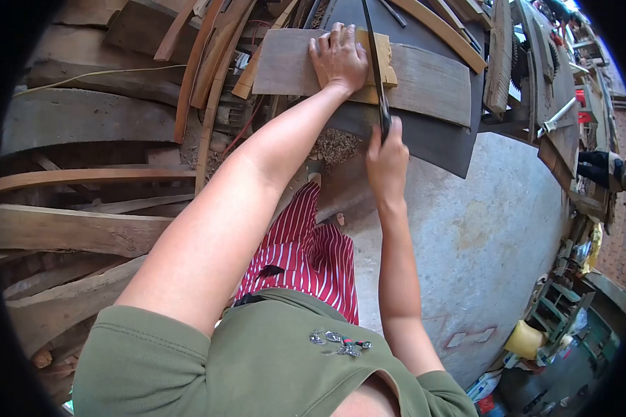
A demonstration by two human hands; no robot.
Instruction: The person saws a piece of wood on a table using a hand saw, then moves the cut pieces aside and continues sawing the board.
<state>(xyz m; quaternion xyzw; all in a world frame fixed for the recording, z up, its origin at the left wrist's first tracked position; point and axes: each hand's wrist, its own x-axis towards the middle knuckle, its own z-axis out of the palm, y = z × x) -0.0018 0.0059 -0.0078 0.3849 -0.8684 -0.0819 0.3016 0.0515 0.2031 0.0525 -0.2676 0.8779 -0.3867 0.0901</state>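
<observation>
My left hand (339, 62) presses down on a grey-brown board (282, 62), its fingers spread and pointing away from me. Beneath that hand and just right of it lies a yellowish wooden block (387, 68) with a ragged right edge. In my right hand (388, 158) is the handle of a handsaw (375, 59), the fingers wrapped round it. The long dark blade points away from me and crosses the block close beside my left hand. To the right, the grey-brown wood (431, 82) continues past the block. How deep the blade sits cannot be made out.
A dark panel (438, 146) lies under the boards. Curved timber planks (83, 226) are stacked at left, with wood shavings (337, 147) below the work. Toothed round blades (516, 62) stand at right, near another person (598, 170). A concrete floor (480, 229) stretches at right.
</observation>
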